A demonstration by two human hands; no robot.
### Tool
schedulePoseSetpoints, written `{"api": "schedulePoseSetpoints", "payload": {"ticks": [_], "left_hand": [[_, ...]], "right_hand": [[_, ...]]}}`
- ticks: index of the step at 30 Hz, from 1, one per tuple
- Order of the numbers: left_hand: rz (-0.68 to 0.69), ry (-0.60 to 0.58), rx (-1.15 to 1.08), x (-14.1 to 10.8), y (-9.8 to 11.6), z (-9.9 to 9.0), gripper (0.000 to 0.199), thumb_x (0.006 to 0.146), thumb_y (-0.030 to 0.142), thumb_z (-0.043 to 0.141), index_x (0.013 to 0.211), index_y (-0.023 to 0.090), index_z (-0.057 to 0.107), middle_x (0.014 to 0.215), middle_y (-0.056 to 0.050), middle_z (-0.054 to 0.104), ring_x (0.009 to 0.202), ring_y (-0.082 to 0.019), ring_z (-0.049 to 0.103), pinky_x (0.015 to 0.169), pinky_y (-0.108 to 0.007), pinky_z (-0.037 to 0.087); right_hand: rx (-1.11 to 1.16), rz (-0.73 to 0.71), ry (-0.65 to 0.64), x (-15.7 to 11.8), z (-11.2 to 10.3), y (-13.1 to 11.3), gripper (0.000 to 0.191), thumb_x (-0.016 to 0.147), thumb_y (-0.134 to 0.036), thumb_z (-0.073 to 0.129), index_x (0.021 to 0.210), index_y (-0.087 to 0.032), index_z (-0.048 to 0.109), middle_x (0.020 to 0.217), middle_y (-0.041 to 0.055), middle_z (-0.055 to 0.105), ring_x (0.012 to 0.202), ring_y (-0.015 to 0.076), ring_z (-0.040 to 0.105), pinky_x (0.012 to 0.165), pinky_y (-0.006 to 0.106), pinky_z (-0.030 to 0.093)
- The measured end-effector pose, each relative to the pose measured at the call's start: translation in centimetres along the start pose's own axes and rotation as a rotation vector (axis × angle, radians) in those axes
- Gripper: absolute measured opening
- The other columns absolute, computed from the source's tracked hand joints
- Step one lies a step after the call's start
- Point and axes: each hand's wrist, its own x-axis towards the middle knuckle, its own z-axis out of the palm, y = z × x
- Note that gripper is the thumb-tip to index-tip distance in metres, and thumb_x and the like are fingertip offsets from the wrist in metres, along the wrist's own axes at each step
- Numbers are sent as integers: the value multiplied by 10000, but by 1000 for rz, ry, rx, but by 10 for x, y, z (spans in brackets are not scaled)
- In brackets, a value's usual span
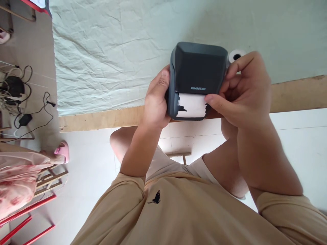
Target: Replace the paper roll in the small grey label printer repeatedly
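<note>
A dark label printer (199,68) with NIIMBOT lettering is held up over the table's front edge. A white label (192,104) with ragged black marks lies across its lower front. My left hand (158,98) is wrapped round the printer's left side, thumb on the edge. My right hand (245,88) is at the right side, its thumb on the label's upper right corner and its other fingers curled against the printer's side. Behind my right hand stands a white roll (233,56) with a dark core, partly hidden by the fingers.
A pale green cloth covers the table (107,54), whose bare wooden edge (102,120) faces me. At the left are tangled cables (12,90) on the floor, and a seated person's patterned clothing (17,183) and pink slipper (65,152) beside a wooden rack.
</note>
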Motion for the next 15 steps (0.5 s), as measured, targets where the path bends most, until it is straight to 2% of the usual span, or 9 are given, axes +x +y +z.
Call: {"api": "schedulePoseSetpoints", "payload": {"ticks": [2,4,6,7,9,12,15], "left_hand": [[-14,-3,0,-1,2,4,338,1049,359,524,837,212,742,866,-13,686,862,-142,642,859,-268,537],[-7,43,-3,-2,3,9,356,1062,305,492,813,193,721,820,-8,665,801,-119,630,801,-241,523],[-8,89,-9,-2,3,12,329,1042,316,555,766,191,684,749,8,622,715,-97,589,715,-217,487],[-16,98,-9,-2,3,12,314,1024,335,598,754,191,668,731,14,608,695,-90,576,696,-210,476],[-60,78,1,-2,3,11,284,1001,393,643,803,193,677,756,15,627,725,-96,603,733,-212,493],[-91,80,59,0,3,7,306,1001,469,626,870,199,682,816,7,660,794,-119,645,806,-240,521],[-107,74,80,1,4,5,338,998,533,602,921,215,691,819,-8,665,885,-164,686,833,-270,533]], "right_hand": [[-89,-3,82,2,0,-15,486,818,-522,833,982,-254,462,644,-107,463,403,30,438,359,186,309],[-198,-54,254,7,1,-33,377,914,-524,735,930,-226,504,787,-54,555,511,49,582,400,201,394],[-290,-65,401,15,2,-49,325,968,-491,673,875,-205,551,952,12,627,685,97,702,471,246,481],[-331,-49,423,19,3,-54,298,990,-463,643,865,-200,577,995,36,651,754,122,728,505,270,501],[-442,-53,357,26,3,-60,224,997,-372,613,857,-198,623,987,45,688,771,139,722,540,296,483],[-728,-89,122,33,1,-60,87,929,-242,615,896,-210,688,790,1,675,652,130,629,592,308,415],[-918,-18,-81,36,-5,-55,177,847,-272,656,1006,-250,732,697,-16,632,635,145,557,599,302,331]]}}
